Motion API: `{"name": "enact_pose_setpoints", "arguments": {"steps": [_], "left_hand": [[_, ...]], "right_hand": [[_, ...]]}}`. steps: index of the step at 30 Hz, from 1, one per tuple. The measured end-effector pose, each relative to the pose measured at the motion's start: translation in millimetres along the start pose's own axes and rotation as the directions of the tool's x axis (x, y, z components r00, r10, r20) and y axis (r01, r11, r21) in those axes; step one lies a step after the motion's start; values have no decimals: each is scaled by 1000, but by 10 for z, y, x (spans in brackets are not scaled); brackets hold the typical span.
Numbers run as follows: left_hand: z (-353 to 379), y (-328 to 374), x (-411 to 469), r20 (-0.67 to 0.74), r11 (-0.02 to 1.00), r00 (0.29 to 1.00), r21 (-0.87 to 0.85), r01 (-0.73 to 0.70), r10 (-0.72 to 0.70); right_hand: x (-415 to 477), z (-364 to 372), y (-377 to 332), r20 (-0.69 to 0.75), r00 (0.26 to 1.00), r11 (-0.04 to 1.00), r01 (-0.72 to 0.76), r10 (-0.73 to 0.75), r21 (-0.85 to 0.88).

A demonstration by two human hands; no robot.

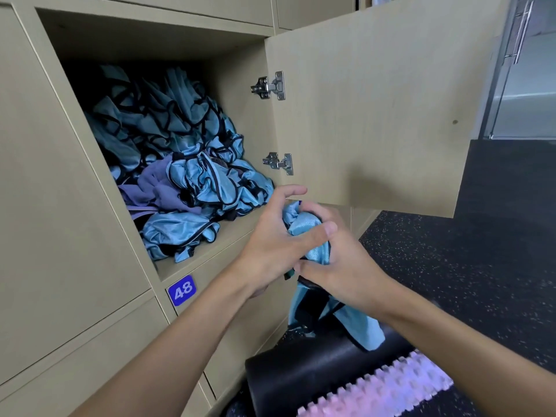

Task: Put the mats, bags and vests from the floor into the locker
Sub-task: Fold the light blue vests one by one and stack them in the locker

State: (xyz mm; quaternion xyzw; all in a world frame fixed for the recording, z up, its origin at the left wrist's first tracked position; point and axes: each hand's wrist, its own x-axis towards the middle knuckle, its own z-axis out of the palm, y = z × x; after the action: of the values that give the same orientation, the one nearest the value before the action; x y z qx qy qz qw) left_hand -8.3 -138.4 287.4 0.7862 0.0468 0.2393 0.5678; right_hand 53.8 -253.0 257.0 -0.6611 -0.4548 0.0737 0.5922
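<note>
**Blue vest held in both hands at the locker's mouth**

The vest (355,322) is shiny light blue with dark trim. Its top is bunched between the hands and the rest hangs loose in front of the locker (228,236), just below and to the right of the opening. The right hand (346,263) has its fingers curled over the bunched top. The left hand (270,239) presses its thumb across the cloth with its fingers loosely spread above.

Inside the locker, a pile of vests (180,152) fills the back and left, with a purple cloth (159,192) among them. A bare strip of shelf remains at the front right. The door (376,115) stands wide open to the right. Below the hanging cloth lie a black roll (316,365) and a pink ridged mat (385,386) on the speckled floor (481,266).
</note>
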Motion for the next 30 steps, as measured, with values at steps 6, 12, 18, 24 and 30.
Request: {"name": "enact_pose_setpoints", "arguments": {"steps": [6, 12, 18, 24, 30], "left_hand": [[51, 31, 18, -190, 997, 981, -62, -51, 39], [-25, 91, 180, -405, 975, 913, -184, -128, 44], [3, 92, 498, -450, 923, 893, -353, -154, -23], [-457, -219, 727, -248, 760, 840, 596, -261, 483], [-364, -413, 923, -98, 777, 913, 567, -275, 395]], "right_hand": [[-29, 105, -26, -113, 993, 989, 31, -15, 141], [19, 164, 59, -309, 951, 999, -12, 24, 39], [305, 184, 157, -15, 987, 943, -149, 160, 297], [563, -163, 354, -116, 955, 917, -223, 274, 332], [722, -171, 446, -235, 972, 989, 38, -3, 145]]}}
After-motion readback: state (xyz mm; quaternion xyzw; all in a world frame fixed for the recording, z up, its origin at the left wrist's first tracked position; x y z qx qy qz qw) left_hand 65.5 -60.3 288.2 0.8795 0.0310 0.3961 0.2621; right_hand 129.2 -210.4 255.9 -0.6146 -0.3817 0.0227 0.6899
